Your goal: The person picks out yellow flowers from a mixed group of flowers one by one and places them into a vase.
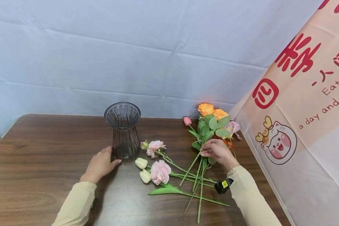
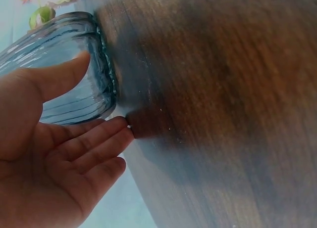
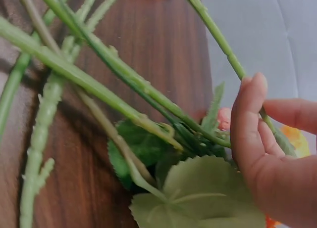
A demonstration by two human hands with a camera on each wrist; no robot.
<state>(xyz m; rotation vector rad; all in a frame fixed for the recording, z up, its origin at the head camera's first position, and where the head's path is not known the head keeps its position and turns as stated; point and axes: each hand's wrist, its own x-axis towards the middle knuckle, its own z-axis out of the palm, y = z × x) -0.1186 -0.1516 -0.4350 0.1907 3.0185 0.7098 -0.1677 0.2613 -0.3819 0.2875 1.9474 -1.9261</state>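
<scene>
A dark, clear ribbed glass vase [image 1: 125, 138] with a flared rim stands upright on the table. My left hand [image 1: 102, 164] is at the lower left side of its base; in the left wrist view the thumb [image 2: 69, 75] lies across the glass [image 2: 101, 97] and the fingers extend fairly straight beside it. At the right, my right hand [image 1: 216, 152] pinches a green stem [image 3: 218, 35] between thumb and fingertips, just below the leaves of the orange roses [image 1: 206, 109]. Other stems [image 3: 124, 74] cross beneath that hand, above a serrated leaf [image 3: 198, 193].
Pink flowers [image 1: 161, 172] and cream tulips [image 1: 145, 176] lie between vase and right hand. A pink tulip [image 1: 187, 121] and a purple flower [image 1: 232, 128] lie near the back edge. White cloth [image 1: 158, 62] hangs behind the wooden table [image 1: 45, 150]; a printed banner [image 1: 299, 125] borders the right.
</scene>
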